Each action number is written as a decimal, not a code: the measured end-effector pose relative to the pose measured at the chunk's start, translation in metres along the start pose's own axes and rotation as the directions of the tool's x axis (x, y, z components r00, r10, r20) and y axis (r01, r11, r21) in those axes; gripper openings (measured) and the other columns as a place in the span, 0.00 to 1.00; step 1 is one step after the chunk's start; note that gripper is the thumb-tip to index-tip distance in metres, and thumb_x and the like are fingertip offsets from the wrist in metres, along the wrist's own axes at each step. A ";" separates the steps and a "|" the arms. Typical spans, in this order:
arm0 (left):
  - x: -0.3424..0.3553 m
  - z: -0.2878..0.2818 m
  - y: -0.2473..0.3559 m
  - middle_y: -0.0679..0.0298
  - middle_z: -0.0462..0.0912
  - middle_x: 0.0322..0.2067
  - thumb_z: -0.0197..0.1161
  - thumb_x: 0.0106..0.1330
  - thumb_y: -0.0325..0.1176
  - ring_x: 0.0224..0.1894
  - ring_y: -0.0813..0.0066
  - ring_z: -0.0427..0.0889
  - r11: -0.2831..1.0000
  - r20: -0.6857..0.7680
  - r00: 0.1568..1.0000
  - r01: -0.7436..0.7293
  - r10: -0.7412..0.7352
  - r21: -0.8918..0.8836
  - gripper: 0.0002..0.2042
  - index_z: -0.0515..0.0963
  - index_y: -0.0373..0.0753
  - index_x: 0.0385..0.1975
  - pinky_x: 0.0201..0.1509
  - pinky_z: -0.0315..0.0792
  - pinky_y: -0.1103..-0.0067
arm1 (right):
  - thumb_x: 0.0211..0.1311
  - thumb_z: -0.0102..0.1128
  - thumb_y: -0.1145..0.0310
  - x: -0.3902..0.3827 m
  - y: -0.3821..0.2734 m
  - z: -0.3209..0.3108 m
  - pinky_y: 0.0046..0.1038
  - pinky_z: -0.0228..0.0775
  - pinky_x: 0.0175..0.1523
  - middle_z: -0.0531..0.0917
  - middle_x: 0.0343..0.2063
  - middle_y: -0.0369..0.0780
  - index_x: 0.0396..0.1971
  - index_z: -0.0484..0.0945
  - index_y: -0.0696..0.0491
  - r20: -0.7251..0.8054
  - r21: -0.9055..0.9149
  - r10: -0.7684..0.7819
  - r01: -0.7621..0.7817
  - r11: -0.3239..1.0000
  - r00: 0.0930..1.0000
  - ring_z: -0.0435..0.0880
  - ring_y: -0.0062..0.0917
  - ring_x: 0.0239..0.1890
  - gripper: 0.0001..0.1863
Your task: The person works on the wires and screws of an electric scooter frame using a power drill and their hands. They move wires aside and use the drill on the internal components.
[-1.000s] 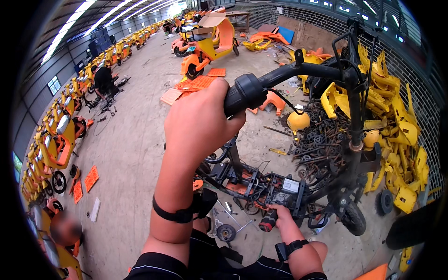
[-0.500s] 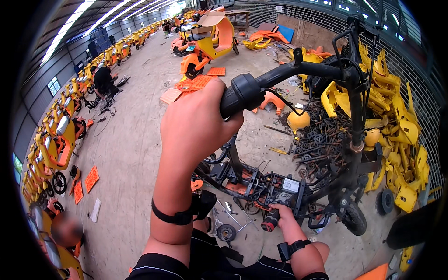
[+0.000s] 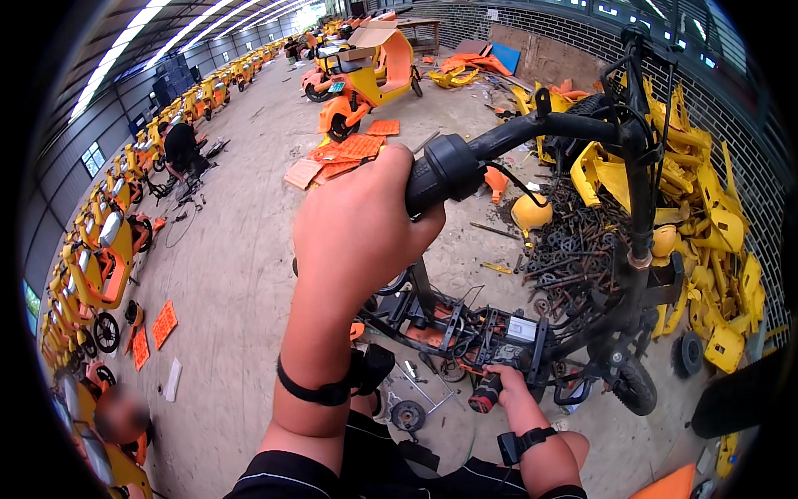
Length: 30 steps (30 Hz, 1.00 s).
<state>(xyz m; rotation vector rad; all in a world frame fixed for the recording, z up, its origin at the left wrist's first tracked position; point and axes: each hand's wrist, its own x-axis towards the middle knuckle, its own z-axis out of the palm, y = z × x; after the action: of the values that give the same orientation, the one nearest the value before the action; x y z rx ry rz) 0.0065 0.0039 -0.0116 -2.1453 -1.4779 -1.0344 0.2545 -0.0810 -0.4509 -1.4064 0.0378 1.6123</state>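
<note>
- Scooter frame (image 3: 582,337) first: it's the black stripped one, standing on the floor right in front of the person, bars up high and front wheel (image 3: 636,387) off to the right.
- Left hand (image 3: 366,220) is wrapped snug around the rubber grip (image 3: 449,169) at the near end of the handlebar. Can't see all the fingers, but it's a proper hold.
- Right hand (image 3: 507,378) is down low, closed around a red-and-black power tool (image 3: 486,397), looks like a cordless driver. Its nose is pointed in at the frame, near the silver-topped box (image 3: 521,330). Too dark to tell if the tip is actually seated on anything.
- What's changed over the last second: not a lot tbh. The bar end has crept a touch to the right, so it hides more of the orange piece (image 3: 496,185) on the floor behind it. The view has wobbled slightly too.
- Down at the tool, it's basically the same pose in the same spot. I can't make out any part coming off the frame.
- My read: the work is staying at that one place, with the left hand steadying the bike. That small bar shift could be a nudge to brace it, or just a head tilt, hard to say.
</note>
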 end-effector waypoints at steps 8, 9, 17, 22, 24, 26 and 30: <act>0.000 0.002 -0.003 0.58 0.81 0.21 0.69 0.51 0.39 0.24 0.55 0.82 1.000 -0.006 1.000 -0.019 0.019 0.008 0.14 0.73 0.40 0.28 0.26 0.75 0.64 | 0.53 0.63 0.80 0.000 0.008 0.006 0.35 0.77 0.36 0.83 0.27 0.45 0.33 0.80 0.66 -0.049 0.025 -0.011 0.012 1.000 0.999 0.83 0.34 0.29 0.08; 0.000 0.001 -0.003 0.58 0.81 0.21 0.69 0.51 0.39 0.24 0.55 0.82 1.000 -0.004 1.000 -0.017 0.017 0.008 0.14 0.73 0.40 0.28 0.27 0.75 0.64 | 0.53 0.63 0.80 0.000 0.009 0.007 0.35 0.77 0.36 0.83 0.27 0.45 0.33 0.80 0.66 -0.051 0.020 -0.011 0.012 1.000 0.999 0.83 0.34 0.29 0.08; 0.001 0.005 -0.004 0.58 0.80 0.21 0.69 0.52 0.39 0.24 0.55 0.82 0.999 -0.010 0.999 -0.050 0.050 -0.015 0.14 0.72 0.39 0.29 0.26 0.74 0.64 | 0.53 0.61 0.79 0.008 0.013 0.007 0.36 0.77 0.38 0.83 0.27 0.46 0.32 0.80 0.65 -0.026 0.018 -0.013 0.014 1.000 1.000 0.83 0.35 0.30 0.07; 0.002 0.001 -0.006 0.58 0.80 0.21 0.69 0.52 0.38 0.24 0.55 0.82 0.999 0.026 0.999 -0.046 0.046 -0.015 0.14 0.72 0.39 0.29 0.25 0.74 0.65 | 0.52 0.60 0.83 0.005 0.011 0.015 0.35 0.78 0.39 0.85 0.32 0.48 0.34 0.79 0.66 -0.023 0.025 0.026 -0.026 0.999 0.999 0.84 0.35 0.30 0.08; 0.002 0.002 -0.006 0.58 0.80 0.21 0.69 0.52 0.38 0.24 0.56 0.82 0.998 0.005 0.998 -0.059 0.059 -0.015 0.14 0.72 0.39 0.29 0.25 0.74 0.65 | 0.52 0.60 0.83 0.005 0.007 0.015 0.35 0.78 0.39 0.84 0.31 0.48 0.34 0.79 0.66 -0.035 0.015 0.010 -0.010 1.000 0.999 0.84 0.35 0.30 0.08; 0.003 0.002 -0.004 0.58 0.81 0.21 0.69 0.52 0.37 0.23 0.56 0.82 0.998 -0.004 0.998 -0.065 0.065 -0.023 0.14 0.72 0.40 0.30 0.25 0.74 0.66 | 0.51 0.60 0.83 0.009 0.000 0.012 0.35 0.78 0.39 0.84 0.31 0.47 0.34 0.79 0.66 -0.035 0.009 -0.015 0.015 1.000 0.999 0.84 0.35 0.30 0.08; 0.001 0.002 -0.004 0.57 0.80 0.21 0.71 0.50 0.37 0.24 0.53 0.81 0.998 0.017 1.000 -0.014 0.015 -0.058 0.14 0.74 0.40 0.31 0.26 0.73 0.66 | 0.50 0.60 0.82 0.006 -0.004 0.014 0.35 0.79 0.38 0.84 0.30 0.47 0.33 0.80 0.66 -0.064 0.001 -0.026 0.026 1.000 0.998 0.84 0.34 0.30 0.09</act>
<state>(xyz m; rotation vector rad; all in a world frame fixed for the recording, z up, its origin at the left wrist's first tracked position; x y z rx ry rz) 0.0035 0.0075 -0.0124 -2.2068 -1.4554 -1.0688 0.2474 -0.0666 -0.4487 -1.4506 0.0582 1.5455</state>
